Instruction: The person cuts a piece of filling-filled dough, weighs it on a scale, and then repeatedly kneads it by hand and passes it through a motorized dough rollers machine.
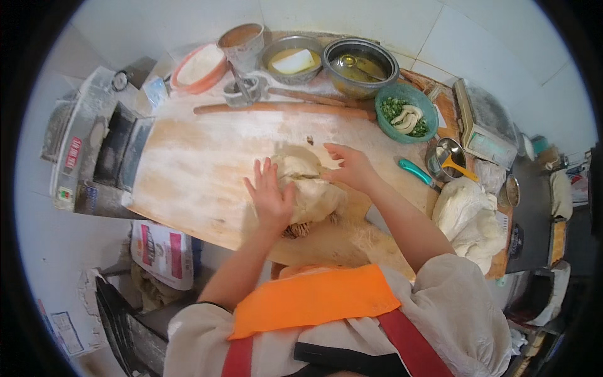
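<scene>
A pale lump of dough (317, 198) lies on the floured wooden board, with a fold or crease across its upper part. My left hand (271, 196) rests against the dough's left side, its fingers spread. At the dough's right edge is my right hand (353, 168); its index finger points left, apart from the thumb, which meets the dough. Some of its fingers are hidden. Below the dough, brown bristly strands (300, 230) stick out, partly covered. A larger mass of dough (468, 217) sits at the right end of the board.
A long rolling pin (286, 110) lies across the back. Behind it stand a pot of oil (359, 68), a metal bowl (292, 60) and a red-rimmed flour basin (200, 68). At right are a green bowl of chopped greens (407, 119), a teal-handled tool (418, 173) and a scale (487, 135).
</scene>
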Tool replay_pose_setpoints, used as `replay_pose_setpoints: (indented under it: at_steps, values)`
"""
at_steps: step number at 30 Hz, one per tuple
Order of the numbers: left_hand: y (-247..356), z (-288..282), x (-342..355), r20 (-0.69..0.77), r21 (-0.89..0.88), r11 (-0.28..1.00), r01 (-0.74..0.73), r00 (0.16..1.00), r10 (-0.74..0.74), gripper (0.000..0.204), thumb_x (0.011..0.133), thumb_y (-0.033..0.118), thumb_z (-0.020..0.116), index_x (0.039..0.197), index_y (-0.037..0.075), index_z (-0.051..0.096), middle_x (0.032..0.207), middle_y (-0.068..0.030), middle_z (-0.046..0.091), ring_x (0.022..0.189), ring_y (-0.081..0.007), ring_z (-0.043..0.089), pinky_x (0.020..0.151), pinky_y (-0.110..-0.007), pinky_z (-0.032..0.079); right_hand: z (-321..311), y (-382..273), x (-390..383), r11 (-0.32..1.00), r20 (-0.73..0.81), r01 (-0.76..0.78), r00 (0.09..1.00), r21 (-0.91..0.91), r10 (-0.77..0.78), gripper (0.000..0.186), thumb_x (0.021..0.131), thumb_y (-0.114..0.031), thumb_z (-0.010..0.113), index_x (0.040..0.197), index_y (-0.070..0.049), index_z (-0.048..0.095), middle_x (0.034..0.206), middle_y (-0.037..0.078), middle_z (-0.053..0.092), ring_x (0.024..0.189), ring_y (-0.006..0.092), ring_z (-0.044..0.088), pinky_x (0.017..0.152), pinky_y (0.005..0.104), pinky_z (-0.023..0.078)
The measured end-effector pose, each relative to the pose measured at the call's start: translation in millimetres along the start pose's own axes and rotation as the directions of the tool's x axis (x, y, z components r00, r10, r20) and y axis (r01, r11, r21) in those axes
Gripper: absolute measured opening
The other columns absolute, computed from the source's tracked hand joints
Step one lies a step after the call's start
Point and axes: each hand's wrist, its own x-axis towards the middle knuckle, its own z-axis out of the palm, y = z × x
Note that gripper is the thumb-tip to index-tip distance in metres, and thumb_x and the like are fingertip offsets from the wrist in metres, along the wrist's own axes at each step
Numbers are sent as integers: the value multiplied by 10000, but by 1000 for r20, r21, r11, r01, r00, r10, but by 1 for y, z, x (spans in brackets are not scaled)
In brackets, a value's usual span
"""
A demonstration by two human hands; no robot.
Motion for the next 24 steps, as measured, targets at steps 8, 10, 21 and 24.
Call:
replay_pose_setpoints:
  at_steps: [8, 10, 21, 24]
  values:
    - [50, 22, -6, 145, 202, 977, -67, 989, 38, 892, 699, 472, 778, 1381, 12, 434, 1415, -165, 472, 1371, -302, 368, 1127, -577, 190, 56, 7, 45, 974, 139, -20, 989, -227, 52, 433, 644, -243, 712, 1060, -123, 695, 995, 169, 692, 943, 359, 647, 805, 404, 522]
    - [52, 25, -3, 216, 247, 966, -80, 976, 26, 823, 689, 434, 784, 1344, 43, 474, 1377, -131, 514, 1345, -278, 404, 1123, -565, 211, 50, 10, 28, 962, 107, 4, 994, -272, 26, 371, 659, -200, 689, 1020, -115, 696, 913, 157, 692, 875, 306, 662, 758, 384, 522]
    - [44, 41, 1, 248, 292, 953, -77, 969, 2, 670, 745, 322, 756, 1316, 59, 525, 1381, -110, 525, 1341, -292, 410, 1144, -522, 211, -202, -6, -238, 992, -375, -106, 919, 68, 124, 291, 779, 2, 685, 1068, -27, 662, 930, 66, 621, 887, 175, 608, 760, 309, 500]
    - [19, 27, -12, 160, -87, 996, -5, 987, 19, 799, 733, 324, 790, 1382, 2, 452, 1353, -201, 528, 1332, -352, 408, 1118, -485, 280, -261, 32, -305, 801, -696, -375, 715, -466, -70, 363, 814, -52, 691, 1170, -27, 622, 1035, 137, 627, 1012, 285, 601, 866, 401, 485]
